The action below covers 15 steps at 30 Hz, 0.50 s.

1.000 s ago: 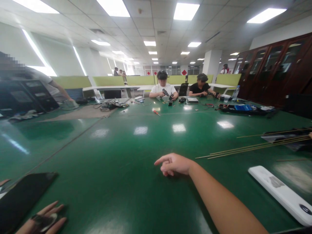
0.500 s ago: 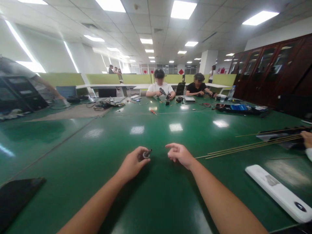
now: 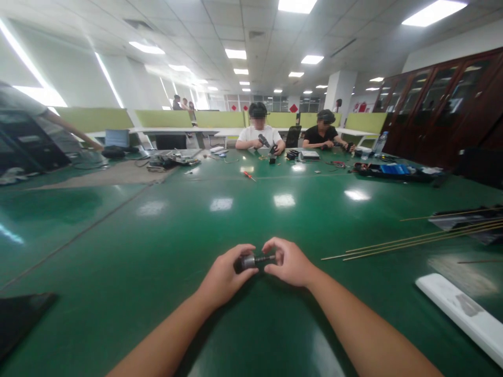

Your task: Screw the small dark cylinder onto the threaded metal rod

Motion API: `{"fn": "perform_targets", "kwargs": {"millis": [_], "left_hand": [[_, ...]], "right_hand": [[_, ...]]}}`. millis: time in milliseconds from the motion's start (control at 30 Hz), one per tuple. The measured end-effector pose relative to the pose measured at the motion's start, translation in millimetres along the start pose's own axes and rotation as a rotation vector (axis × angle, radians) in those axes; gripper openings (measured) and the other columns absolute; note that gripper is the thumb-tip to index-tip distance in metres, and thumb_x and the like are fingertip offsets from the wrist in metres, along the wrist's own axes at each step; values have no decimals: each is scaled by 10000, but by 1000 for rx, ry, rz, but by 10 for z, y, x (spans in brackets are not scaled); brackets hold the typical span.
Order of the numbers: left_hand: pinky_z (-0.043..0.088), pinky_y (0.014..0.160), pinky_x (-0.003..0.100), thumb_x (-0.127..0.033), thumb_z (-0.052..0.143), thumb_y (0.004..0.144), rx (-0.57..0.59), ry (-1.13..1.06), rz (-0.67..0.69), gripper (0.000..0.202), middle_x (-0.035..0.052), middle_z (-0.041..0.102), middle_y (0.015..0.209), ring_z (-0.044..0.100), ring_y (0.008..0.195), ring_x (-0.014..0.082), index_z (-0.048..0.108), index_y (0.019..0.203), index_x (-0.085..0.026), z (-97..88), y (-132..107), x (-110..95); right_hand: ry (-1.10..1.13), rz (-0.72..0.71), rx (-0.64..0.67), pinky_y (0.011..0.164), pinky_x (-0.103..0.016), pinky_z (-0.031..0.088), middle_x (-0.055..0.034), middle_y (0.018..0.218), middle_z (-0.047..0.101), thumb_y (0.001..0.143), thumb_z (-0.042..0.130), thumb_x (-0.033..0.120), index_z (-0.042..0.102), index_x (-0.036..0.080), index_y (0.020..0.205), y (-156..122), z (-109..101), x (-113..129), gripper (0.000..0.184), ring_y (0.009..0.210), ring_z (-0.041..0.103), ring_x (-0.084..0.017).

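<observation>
My left hand (image 3: 225, 276) and my right hand (image 3: 290, 262) meet over the green table (image 3: 165, 246), just in front of me. Between them is a small dark cylindrical part with a thin shaft (image 3: 253, 260). The left hand's fingers wrap round its thicker grey-black body. The right hand's thumb and fingertips pinch the shaft end. Both forearms stretch in from the bottom edge.
Thin wooden sticks (image 3: 412, 241) lie to the right, with a white flat bar (image 3: 459, 311) nearer me. A dark slab (image 3: 19, 322) sits at the lower left. Two people work at the table's far end among tools, a red screwdriver (image 3: 249, 176) and trays.
My left hand came up from the lower left holding the small part. My right hand closed in and took hold of its shaft end. The view tilted slightly.
</observation>
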<state>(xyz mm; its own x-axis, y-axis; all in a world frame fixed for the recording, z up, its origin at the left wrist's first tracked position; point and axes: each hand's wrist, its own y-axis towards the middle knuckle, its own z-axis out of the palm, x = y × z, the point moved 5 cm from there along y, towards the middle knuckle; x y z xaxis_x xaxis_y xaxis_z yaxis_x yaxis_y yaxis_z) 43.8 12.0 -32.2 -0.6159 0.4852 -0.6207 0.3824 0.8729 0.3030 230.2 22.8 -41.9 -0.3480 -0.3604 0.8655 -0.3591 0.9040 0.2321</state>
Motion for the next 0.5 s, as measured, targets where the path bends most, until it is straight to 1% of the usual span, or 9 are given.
{"fn": "perform_targets", "kwargs": {"millis": [167,267,367,500], "left_hand": [[492,883,362,-300,676,811,7,-8,8,250,43,681,1023,637,951,222,626,1045,-228,11,-8,-92],[488,882,355,-296,680,811,-3,-6,9,233,33,684,1010,638,943,218,631,1030,-230,4,-14,-116],[483,887,349,-301,679,818,-4,-6,12,231,35,683,1021,635,953,216,630,1031,-227,11,-14,-117],[483,884,340,-300,667,833,4,-5,37,237,36,674,1036,627,968,212,621,1055,-234,31,-18,-119]], "right_hand": [[-41,-71,12,559,-227,403,9,838,637,682,708,150,638,202,972,-15,51,73,302,570,473,-100],[-39,-71,23,561,-229,412,4,817,635,701,690,150,644,202,934,-23,64,91,243,583,491,-111],[-30,-78,21,565,-231,420,-4,827,650,722,685,166,654,197,940,-26,65,99,222,598,513,-117],[-19,-107,12,642,-248,461,-24,845,674,750,681,187,682,185,917,-21,63,103,167,703,593,-153]]}}
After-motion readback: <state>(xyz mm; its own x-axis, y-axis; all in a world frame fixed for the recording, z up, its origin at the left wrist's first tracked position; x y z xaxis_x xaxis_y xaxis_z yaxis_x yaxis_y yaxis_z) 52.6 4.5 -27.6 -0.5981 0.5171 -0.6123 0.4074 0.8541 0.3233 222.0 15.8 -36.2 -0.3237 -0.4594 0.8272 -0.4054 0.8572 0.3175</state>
